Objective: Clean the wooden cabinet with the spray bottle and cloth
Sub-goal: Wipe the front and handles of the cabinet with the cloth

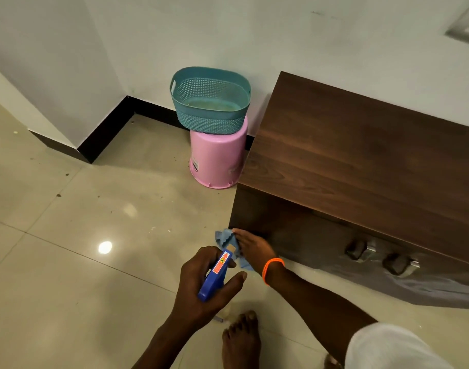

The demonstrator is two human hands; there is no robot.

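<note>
The dark wooden cabinet [361, 166] stands against the wall on the right, its door front with two metal handles [382, 258] facing me. My left hand [201, 286] grips the blue head of a spray bottle [214, 278], nozzle pointing toward the cabinet's lower left corner; the bottle's body is hidden under the hand. My right hand [253, 247], with an orange band on the wrist, presses a light blue cloth [225, 239] against the bottom left corner of the cabinet front.
A teal perforated basket [210, 99] sits on an upturned pink bucket [217, 158] just left of the cabinet, by the wall. Glossy beige floor tiles [81, 249] with scattered specks lie to the left. My bare foot [241, 339] is below the hands.
</note>
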